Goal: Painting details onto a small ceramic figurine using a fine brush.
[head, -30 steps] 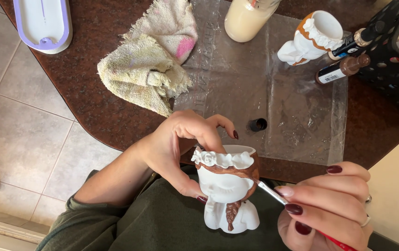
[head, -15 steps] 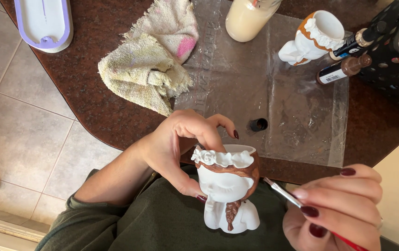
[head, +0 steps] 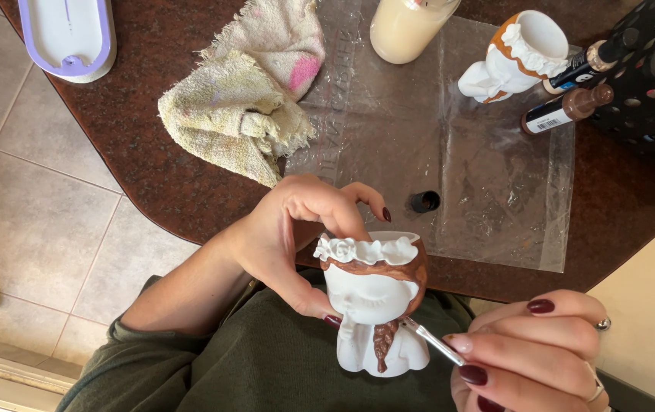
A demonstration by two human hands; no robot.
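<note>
White figurine pot (head: pixel 373 305) gripped in left hand (head: pixel 297 236), thin brush (head: pixel 430 339) pinched by right hand (head: pixel 526 351), stained rag (head: pixel 247 99) and bottle cap (head: pixel 424 201) beyond.

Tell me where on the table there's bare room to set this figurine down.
The widest free patch is the middle of the clear plastic sheet, between the small dark cap and the brown paint bottle. Bare tabletop also shows between the lavender tray and the rag. The far right is crowded: second figurine, bottles, black rack.
</note>
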